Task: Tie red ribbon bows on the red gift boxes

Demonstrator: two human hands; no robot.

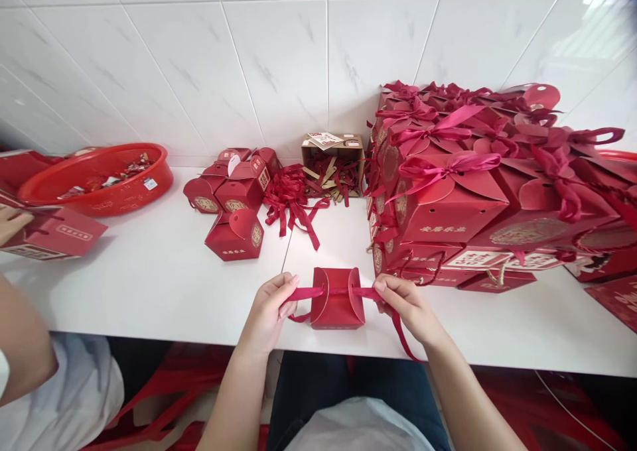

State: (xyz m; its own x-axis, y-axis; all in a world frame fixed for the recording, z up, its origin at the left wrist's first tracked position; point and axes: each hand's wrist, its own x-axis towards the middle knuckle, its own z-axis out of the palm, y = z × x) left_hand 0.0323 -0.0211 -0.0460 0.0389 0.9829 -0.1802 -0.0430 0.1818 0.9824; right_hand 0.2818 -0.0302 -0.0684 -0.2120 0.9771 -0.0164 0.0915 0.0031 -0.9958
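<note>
Left hand (271,308) — fingers pinched on one end of the red ribbon (304,294); right hand (405,304) pinched on the other, tail hanging off the bench (164,285). The ribbon passes through the flaps of the small red box (337,310), which stands between the hands at the near edge; the even pull seemingly keeps the flaps closed. Behind: loose ribbons (291,202), stacked tied boxes (448,202).

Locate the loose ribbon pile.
Head view, centre, near the wall: the ribbon pile lies between the small red boxes, left, and the cardboard box, right.
</note>
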